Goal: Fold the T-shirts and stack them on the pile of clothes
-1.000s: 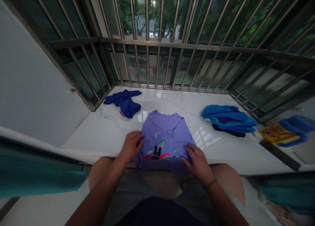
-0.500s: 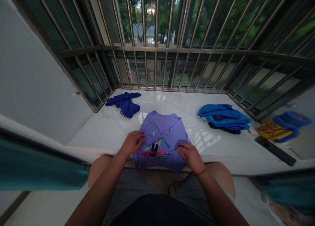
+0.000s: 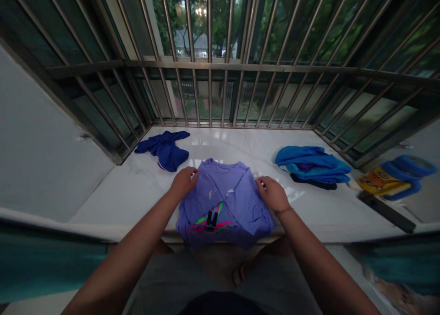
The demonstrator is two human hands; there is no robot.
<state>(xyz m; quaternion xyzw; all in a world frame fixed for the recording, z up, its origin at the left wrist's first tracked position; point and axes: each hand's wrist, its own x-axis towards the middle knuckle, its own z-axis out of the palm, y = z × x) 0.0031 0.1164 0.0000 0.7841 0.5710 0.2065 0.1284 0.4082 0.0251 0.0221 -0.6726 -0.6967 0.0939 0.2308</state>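
A purple long-sleeved shirt (image 3: pixel 225 173) lies front up on the white ledge, its sleeves crossed over the chest. A pink, green and black print shows on its lower part, and the hem hangs over the front edge. At the shirt's left side, my left hand (image 3: pixel 184 183) is closed with its fingertips pinching the fabric edge. Opposite it, my right hand (image 3: pixel 274 194) has its fingers curled in at the right edge of the shirt; the fabric between them is mostly hidden.
Dark blue clothing (image 3: pixel 168 151) lies crumpled at the back left. Bright blue clothing (image 3: pixel 311 164) is heaped on the right, near a black phone (image 3: pixel 387 212) and a yellow and blue container (image 3: pixel 395 177). Metal window bars (image 3: pixel 220 67) close off the ledge's back.
Both hands have moved up and outward from the lower shirt to its side edges, and their fingers have curled in. The shirt's folded sleeves lie lower and wider across the front.
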